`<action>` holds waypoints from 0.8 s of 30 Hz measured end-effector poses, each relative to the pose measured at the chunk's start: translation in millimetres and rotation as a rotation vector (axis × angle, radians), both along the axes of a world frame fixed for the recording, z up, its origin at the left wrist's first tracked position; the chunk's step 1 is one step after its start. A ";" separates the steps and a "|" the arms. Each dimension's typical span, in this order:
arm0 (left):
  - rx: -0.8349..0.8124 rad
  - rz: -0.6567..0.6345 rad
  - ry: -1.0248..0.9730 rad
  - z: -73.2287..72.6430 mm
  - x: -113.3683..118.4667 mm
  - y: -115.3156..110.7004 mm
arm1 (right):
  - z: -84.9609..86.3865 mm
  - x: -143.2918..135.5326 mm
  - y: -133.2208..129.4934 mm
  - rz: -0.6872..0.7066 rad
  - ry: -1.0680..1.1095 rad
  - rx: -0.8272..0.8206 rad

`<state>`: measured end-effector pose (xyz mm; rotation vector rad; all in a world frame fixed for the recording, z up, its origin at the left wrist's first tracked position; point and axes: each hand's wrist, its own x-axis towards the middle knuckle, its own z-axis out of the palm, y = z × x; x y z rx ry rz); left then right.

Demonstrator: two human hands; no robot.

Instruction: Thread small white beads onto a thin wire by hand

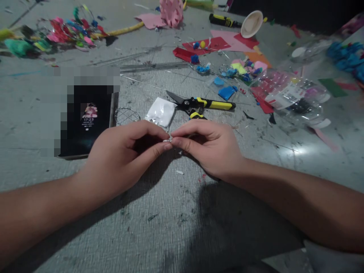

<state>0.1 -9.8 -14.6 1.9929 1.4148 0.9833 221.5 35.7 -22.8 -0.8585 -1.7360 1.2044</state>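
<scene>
Between the fingertips of my two hands is a small whitish piece [170, 138], too little of it showing to tell its kind. My left hand [125, 151] pinches it with thumb and index finger, and my right hand [210, 146] pinches it from the other side. Just beyond the fingers lies a white packet [161, 112] in clear plastic. Pruning shears [216, 104] with yellow and black handles rest beside it, blades apart. A loop of twisted wire [127, 115] lies behind my left hand. A small white scrap [180, 172] is on the table nearer to me.
A phone [85, 132] with a lit screen lies at the left. Thin wires [153, 67], red paper [210, 44], clear plastic packaging [295, 94] and a tipped paper cup [251, 24] are spread farther back. Colourful clay bits [68, 32] sit at the upper left.
</scene>
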 end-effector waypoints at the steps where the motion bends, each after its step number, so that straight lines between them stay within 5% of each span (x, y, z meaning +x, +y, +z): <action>1: 0.000 -0.002 0.004 0.4 0.0 -0.2 | -0.3 0.4 0.6 0.014 0.002 0.011; 24: -0.031 0.014 0.015 3.1 0.4 0.6 | 0.5 0.9 0.2 -0.037 -0.096 0.065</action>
